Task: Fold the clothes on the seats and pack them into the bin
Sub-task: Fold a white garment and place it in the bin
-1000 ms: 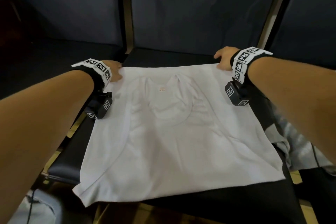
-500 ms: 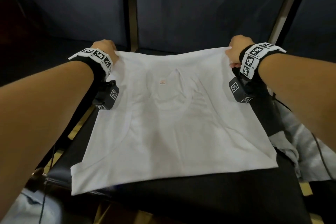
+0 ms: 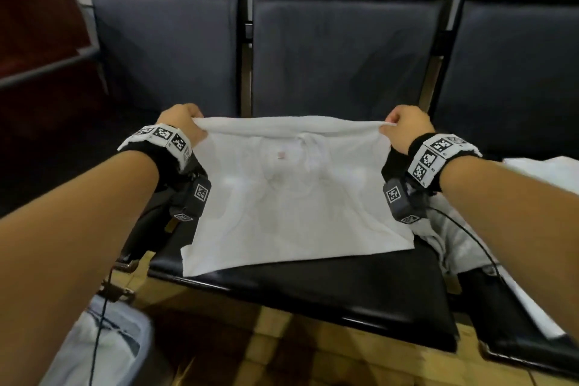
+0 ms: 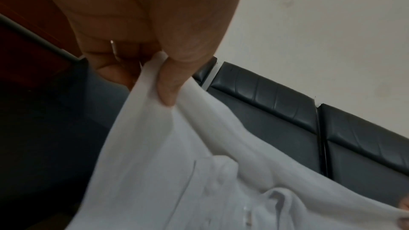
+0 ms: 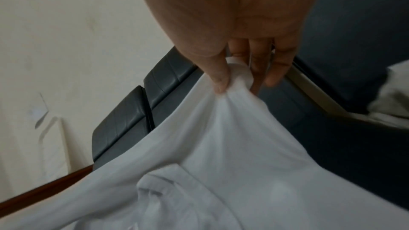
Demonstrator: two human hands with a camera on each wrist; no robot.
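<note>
Two hands on one shirt (image 3: 291,197), and I've got it by the far corners: left hand (image 3: 183,125) pinching the left corner, right hand (image 3: 407,127) pinching the right, thumb over cloth on each side, as the wrist views show plainly. Far edge is up off the seat (image 3: 360,288) and pulled fairly taut between my fists; near edge lies flat on the cushion, a little askew, lower on the left. Collar and a small label show through the middle. My read: this is the fold toward me, far edge to near edge. To do it well I'd keep both corners level and the tension even, carry them over together, and land them square on the near corners so the halves match; the skewed hem wants correcting as I set down, or the fold goes crooked. Thin cloth, so it will sag in the middle if I let the span go slack. Around me: more pale clothes (image 3: 470,244) heaped on the seat to my right, touching or just beside the shirt's right edge, with a cable trailing over them that could snag. Bin (image 3: 131,341) sits low left, near my left forearm, with pale fabric in it already.
</note>
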